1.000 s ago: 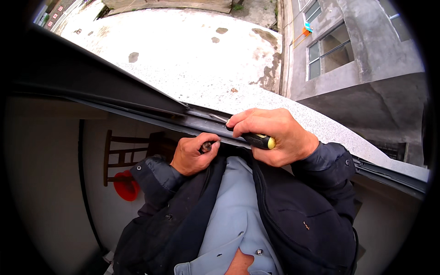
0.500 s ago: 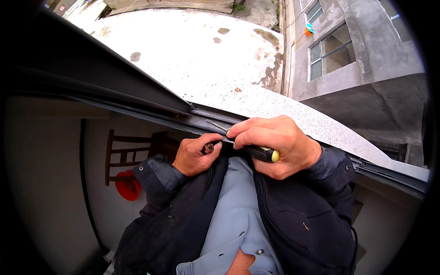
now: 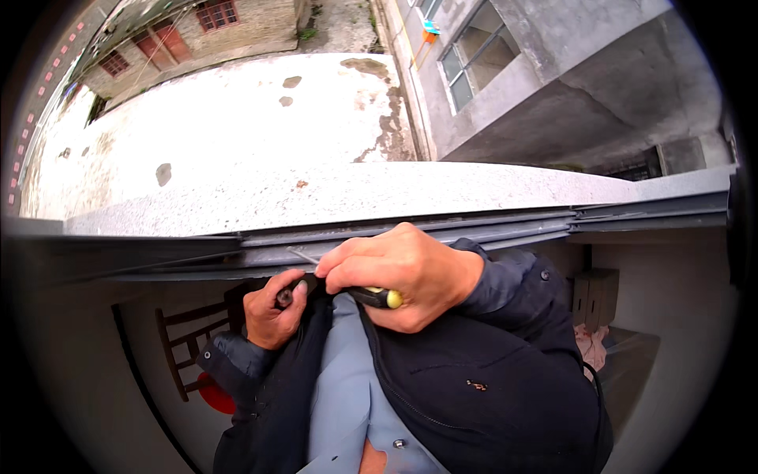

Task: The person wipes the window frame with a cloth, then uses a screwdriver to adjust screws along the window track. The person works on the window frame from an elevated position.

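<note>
My right hand is closed round a screwdriver with a black and yellow handle. Its thin metal shaft points left, with the tip over the grey window track; whether the tip touches is unclear. To the left, my left hand is closed on a dark, round-ended handle, held just below the track's inner edge. The rest of that tool is hidden by the fingers and shadow, so its kind cannot be told.
Beyond the track lies a pale speckled sill, with a yard lower down outside. A wooden chair and a red round object stand indoors at left. A small cabinet is at right.
The view has turned, so the track now runs nearly level and more of the yard shows. Both hands appear further left and lower, each keeping its tool.
</note>
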The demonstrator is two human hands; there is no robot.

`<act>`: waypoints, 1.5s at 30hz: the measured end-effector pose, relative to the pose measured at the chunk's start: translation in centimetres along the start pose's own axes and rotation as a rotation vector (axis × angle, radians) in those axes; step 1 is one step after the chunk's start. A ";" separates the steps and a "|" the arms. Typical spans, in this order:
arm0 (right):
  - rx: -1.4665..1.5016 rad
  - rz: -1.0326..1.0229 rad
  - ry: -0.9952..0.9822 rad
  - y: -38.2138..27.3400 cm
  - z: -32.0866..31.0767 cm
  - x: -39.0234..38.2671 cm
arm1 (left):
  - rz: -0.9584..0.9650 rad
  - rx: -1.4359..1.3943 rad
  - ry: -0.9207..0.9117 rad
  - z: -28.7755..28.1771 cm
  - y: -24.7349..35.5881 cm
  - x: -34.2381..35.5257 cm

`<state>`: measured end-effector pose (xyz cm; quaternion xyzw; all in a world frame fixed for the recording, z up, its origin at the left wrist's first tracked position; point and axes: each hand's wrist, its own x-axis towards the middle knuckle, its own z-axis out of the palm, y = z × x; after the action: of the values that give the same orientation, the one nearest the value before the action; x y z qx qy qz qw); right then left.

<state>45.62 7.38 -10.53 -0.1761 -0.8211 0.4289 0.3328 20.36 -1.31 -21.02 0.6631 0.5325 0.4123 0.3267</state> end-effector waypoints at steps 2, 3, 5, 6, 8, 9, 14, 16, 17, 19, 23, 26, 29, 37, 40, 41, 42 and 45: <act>0.022 0.031 -0.082 0.6 1.3 0.2 | 0.005 -0.030 -0.059 -0.2 -0.6 -0.1; 0.052 0.006 -0.020 1.4 2.1 -0.1 | 0.013 -0.027 -0.103 -0.3 -0.7 0.0; 0.039 0.046 0.018 1.7 2.5 -1.3 | 0.026 -0.001 -0.141 0.0 0.1 0.4; 0.003 0.074 0.037 1.6 2.4 -2.1 | 0.046 -0.007 -0.156 0.1 0.2 0.5; -0.003 0.106 0.113 0.8 1.4 -3.8 | 0.038 0.004 -0.206 0.4 1.6 1.2; -0.001 0.120 0.147 0.5 1.2 -4.5 | 0.044 0.013 -0.217 0.6 1.6 1.2; 0.030 0.104 0.332 -0.4 1.7 -5.4 | 0.087 0.006 -0.217 1.1 1.6 1.3; 0.028 0.055 0.373 -0.5 2.2 -5.2 | 0.104 -0.015 -0.217 1.6 1.5 1.4; 0.046 0.080 0.317 -0.5 2.2 -5.4 | 0.110 -0.022 -0.215 1.7 1.6 1.4; 0.086 0.090 0.344 -0.4 2.5 -5.1 | 0.085 -0.044 -0.260 1.7 1.4 1.3; 0.142 0.068 0.338 0.5 3.5 -3.1 | 0.064 -0.033 -0.279 1.2 0.5 0.5; 0.119 0.030 0.341 1.4 3.6 -2.4 | 0.028 -0.039 -0.247 1.4 1.0 0.6; 0.093 0.112 0.305 0.8 2.5 -2.6 | 0.027 -0.067 -0.249 1.1 1.3 0.6; 0.075 0.130 0.184 2.1 2.9 0.1 | -0.029 -0.055 -0.113 0.2 0.9 -1.0; 0.038 0.140 0.154 3.0 3.3 0.7 | -0.032 -0.051 -0.101 0.1 0.9 -1.0; 0.035 0.164 0.147 3.3 3.4 0.8 | -0.032 -0.048 -0.100 0.1 0.9 -0.9; 0.028 0.151 0.137 3.5 3.4 0.8 | -0.030 -0.047 -0.097 0.1 0.9 -0.9; -0.008 0.139 0.088 3.5 2.5 0.5 | -0.024 -0.044 -0.089 0.3 0.7 -0.8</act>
<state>43.48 8.18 -14.26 -0.2526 -0.7932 0.4396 0.3372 20.85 -2.28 -20.68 0.6670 0.5160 0.3901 0.3696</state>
